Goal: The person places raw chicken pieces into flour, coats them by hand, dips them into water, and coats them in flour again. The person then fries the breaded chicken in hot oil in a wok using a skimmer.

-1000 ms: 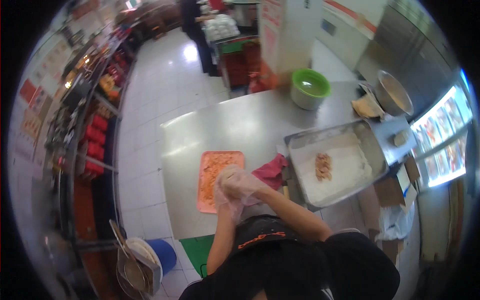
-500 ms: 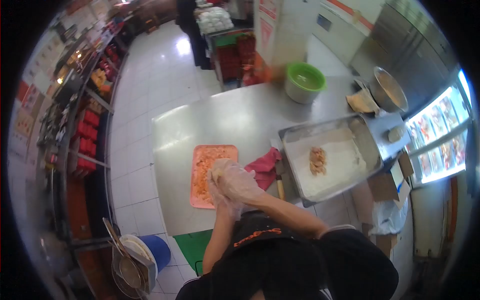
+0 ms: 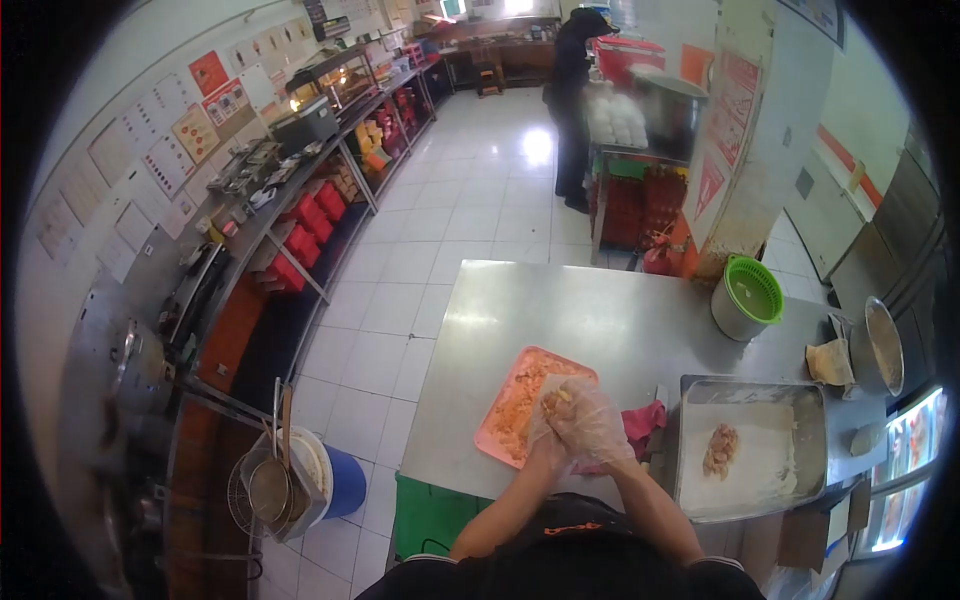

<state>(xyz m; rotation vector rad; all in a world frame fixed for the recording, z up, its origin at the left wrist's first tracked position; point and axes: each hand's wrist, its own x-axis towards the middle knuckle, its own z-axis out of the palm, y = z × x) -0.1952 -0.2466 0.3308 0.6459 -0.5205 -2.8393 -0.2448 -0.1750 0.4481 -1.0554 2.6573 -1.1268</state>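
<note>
My left hand [image 3: 546, 440] and my right hand [image 3: 598, 432], both in clear plastic gloves, are pressed together above the right side of a pink tray [image 3: 487, 438]. Between them they grip a clump of raw meat mixture [image 3: 558, 402], partly hidden by the fingers. Orange-coloured chopped mixture [image 3: 515, 405] covers the tray. To the right, a deep metal pan [image 3: 690, 388] holds white flour [image 3: 775, 430], with a lump of pale brown meat [image 3: 720, 450] lying on it. A dark pink cloth [image 3: 645, 420] lies between the tray and the pan.
The steel table [image 3: 560, 300] carries a white tub with a green basket [image 3: 748, 297] and a metal bowl [image 3: 880, 345] at the far right. A blue bucket [image 3: 345, 485] with strainers [image 3: 272, 488] stands left on the floor. A person in dark clothes [image 3: 574, 110] stands farther back.
The camera view has tilted up and swung left, so the table sits lower and farther right. My hands remain together over the tray, and the clump shows more between them.
</note>
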